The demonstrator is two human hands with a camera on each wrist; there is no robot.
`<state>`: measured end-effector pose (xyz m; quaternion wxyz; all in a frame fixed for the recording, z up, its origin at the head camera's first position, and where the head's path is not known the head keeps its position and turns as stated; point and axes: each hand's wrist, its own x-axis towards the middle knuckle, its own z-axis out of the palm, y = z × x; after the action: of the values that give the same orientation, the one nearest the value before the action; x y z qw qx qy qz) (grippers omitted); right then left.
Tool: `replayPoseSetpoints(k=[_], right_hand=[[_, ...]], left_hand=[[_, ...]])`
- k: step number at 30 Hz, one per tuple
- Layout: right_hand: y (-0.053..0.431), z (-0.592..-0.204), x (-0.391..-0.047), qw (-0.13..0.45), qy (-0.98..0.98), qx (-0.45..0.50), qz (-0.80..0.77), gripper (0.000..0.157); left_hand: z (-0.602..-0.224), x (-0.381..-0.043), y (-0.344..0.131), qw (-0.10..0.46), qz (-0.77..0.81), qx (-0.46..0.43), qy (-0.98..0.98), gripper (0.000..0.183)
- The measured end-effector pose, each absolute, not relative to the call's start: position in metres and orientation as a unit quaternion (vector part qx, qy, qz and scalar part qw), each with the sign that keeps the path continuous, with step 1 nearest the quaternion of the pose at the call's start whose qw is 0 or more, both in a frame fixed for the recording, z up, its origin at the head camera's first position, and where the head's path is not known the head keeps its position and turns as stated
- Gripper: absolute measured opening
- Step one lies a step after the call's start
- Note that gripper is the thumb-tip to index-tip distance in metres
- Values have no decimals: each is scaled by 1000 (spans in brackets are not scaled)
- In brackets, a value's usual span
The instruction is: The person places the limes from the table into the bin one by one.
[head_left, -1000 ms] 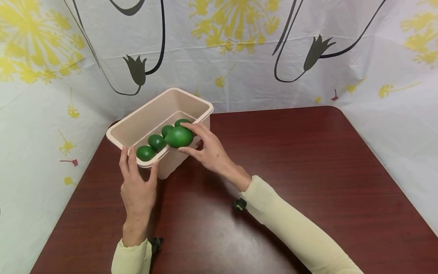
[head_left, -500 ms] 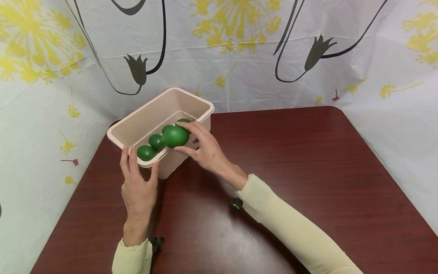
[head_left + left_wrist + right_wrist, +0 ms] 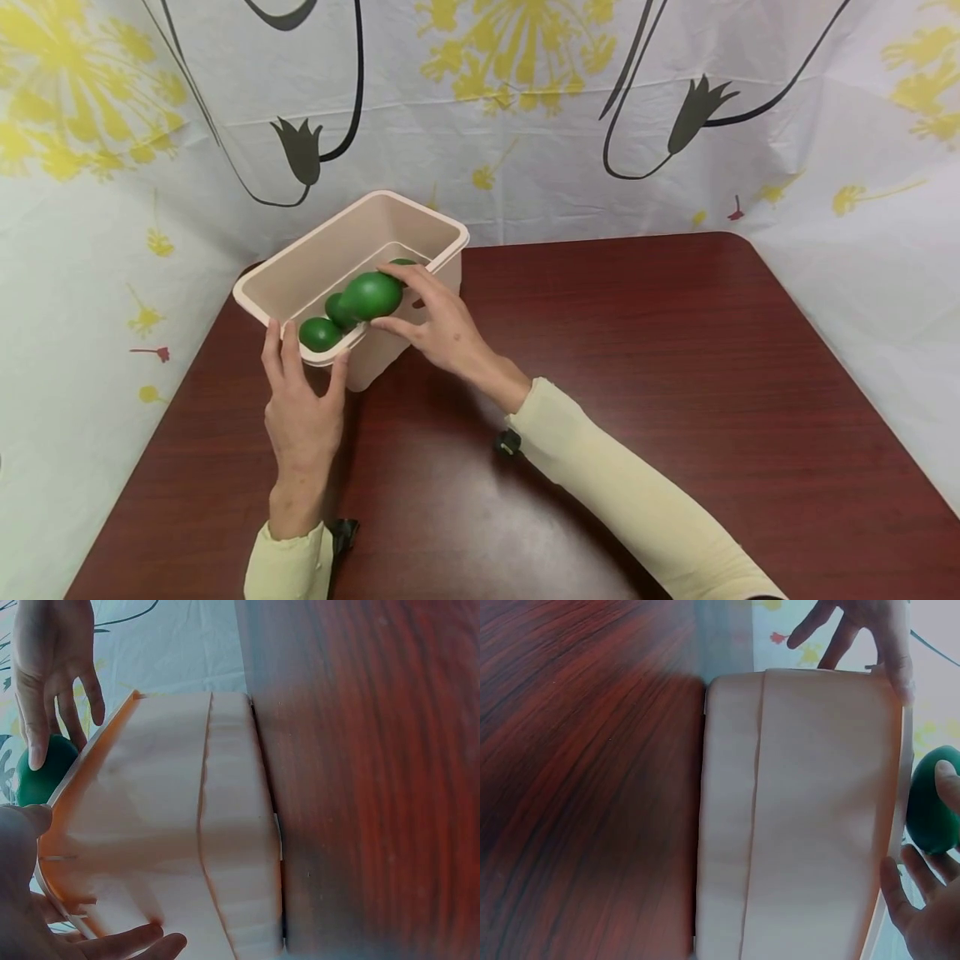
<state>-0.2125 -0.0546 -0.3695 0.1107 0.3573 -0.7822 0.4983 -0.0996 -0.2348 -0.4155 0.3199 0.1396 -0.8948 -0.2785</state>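
Over the near long rim of a beige plastic bin (image 3: 378,354), my right hand (image 3: 448,333) holds a green lime (image 3: 372,296) between thumb and fingers. Inside the bin lie several more limes in a row, such as the lime (image 3: 320,334) at the near end; the held one partly hides the others. My left hand (image 3: 303,417) holds the bin's near end, thumb on one side of the corner and fingers on the other. In the left wrist view the held lime (image 3: 45,771) shows just above the rim. The right wrist view shows the lime (image 3: 932,802) beside the rim too.
The bin stands at the back left of a dark red wooden table (image 3: 637,375). Behind and beside the table hangs a white cloth (image 3: 525,183) with yellow and grey flower prints. A small black device (image 3: 507,442) sits at the right wrist.
My right hand has moved a little to the left with the lime, along the bin's near rim, and now covers more of the limes inside. My left hand and the bin stay put.
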Motion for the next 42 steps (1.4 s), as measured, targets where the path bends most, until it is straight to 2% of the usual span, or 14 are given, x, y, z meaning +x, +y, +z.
replayPoseSetpoints(k=[24,42], right_hand=[[-65,-370,-225,90,-795,337,496,66],[-46,-377,-223,122,-774,338,521,46]], left_hand=[[-414,-99,-233,313,-278,146,-897,76],[-414,-99,-233,312,-280,146,-896,77]])
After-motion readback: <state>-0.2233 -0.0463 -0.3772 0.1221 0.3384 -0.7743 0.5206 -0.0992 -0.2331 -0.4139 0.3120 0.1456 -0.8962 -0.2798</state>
